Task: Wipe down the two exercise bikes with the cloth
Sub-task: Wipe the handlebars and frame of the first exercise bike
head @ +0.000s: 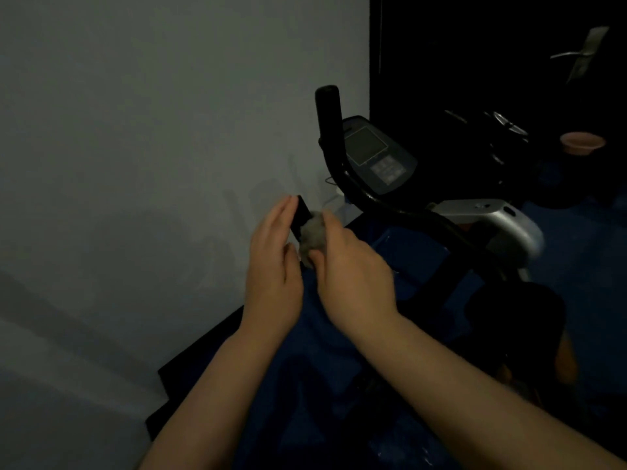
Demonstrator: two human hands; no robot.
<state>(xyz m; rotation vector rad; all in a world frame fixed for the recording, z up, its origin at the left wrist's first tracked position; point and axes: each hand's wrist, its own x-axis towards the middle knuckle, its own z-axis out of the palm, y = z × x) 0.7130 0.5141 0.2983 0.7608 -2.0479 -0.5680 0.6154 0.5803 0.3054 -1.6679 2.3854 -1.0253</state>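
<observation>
1. Cloth: grey, bunched into a wad, wrapped against the near black handlebar grip of the exercise bike; it sits low centre in the view, between the two hands.
2. Right hand: forearm reaches in from the lower right, back of the hand towards the camera. Fingers and thumb are curled around the cloth, clamping it to the grip.
3. Left hand: forearm reaches in from the lower left. Fingers are straight and together, pointing up, the palm laid flat against the far-left side of the grip; the thumb lies next to the cloth.
4. Exercise bike, remainder: a second black grip stands upright behind the hands, joined by a curved black bar. Console with a dark screen sits just right of that grip. Silver frame housing is further right.
5. Surroundings: pale wall to the left, blue floor beneath the arms. A pink bowl shows in the dark area at upper right, well apart from the hands.
</observation>
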